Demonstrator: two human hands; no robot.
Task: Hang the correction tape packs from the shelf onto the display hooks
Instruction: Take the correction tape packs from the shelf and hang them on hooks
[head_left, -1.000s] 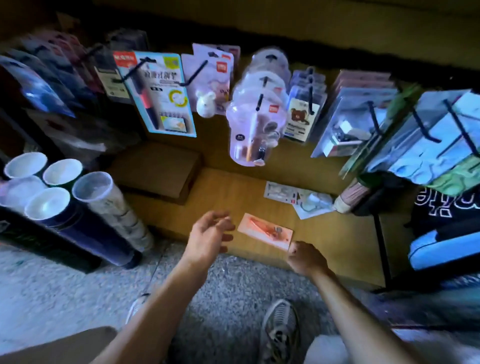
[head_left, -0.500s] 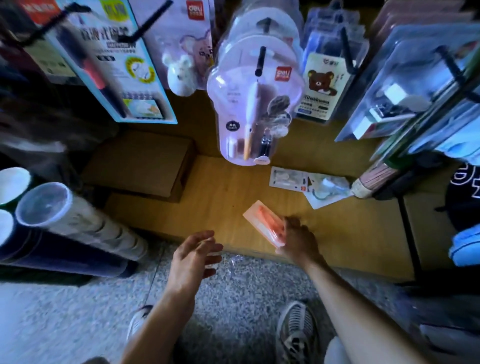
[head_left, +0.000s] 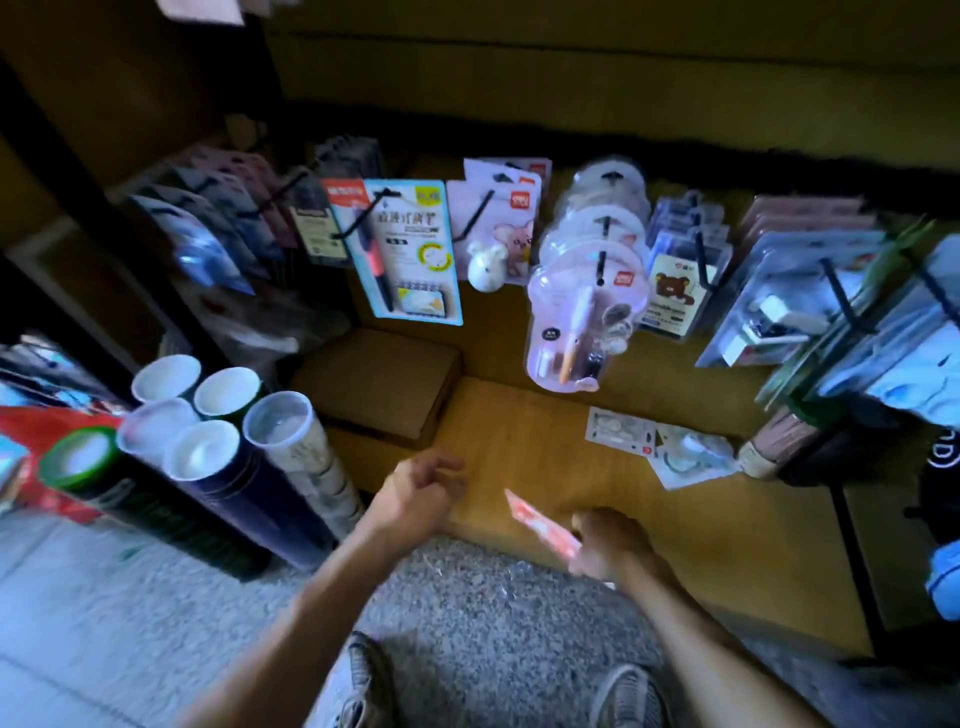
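My right hand (head_left: 610, 540) grips a flat orange-pink correction tape pack (head_left: 540, 525), lifted edge-on just above the front of the low wooden shelf (head_left: 530, 447). My left hand (head_left: 418, 491) hovers beside it to the left, fingers loosely curled and holding nothing. Two more packs (head_left: 662, 441) lie flat on the shelf further back to the right. Above the shelf, black display hooks (head_left: 602, 260) carry hanging stationery packs, among them a round pink blister pack (head_left: 582, 322).
A brown cardboard box (head_left: 379, 384) sits on the shelf's left end. Several rolled tubes with white caps (head_left: 223, 441) lean at the left on the speckled floor (head_left: 488, 613). More hung packs (head_left: 789, 296) crowd the right. My shoes (head_left: 628, 696) show below.
My right hand picked the orange-pink pack up off the shelf and tilted it on edge. My left hand stayed near it, its fingers more curled. The camera pulled back and up.
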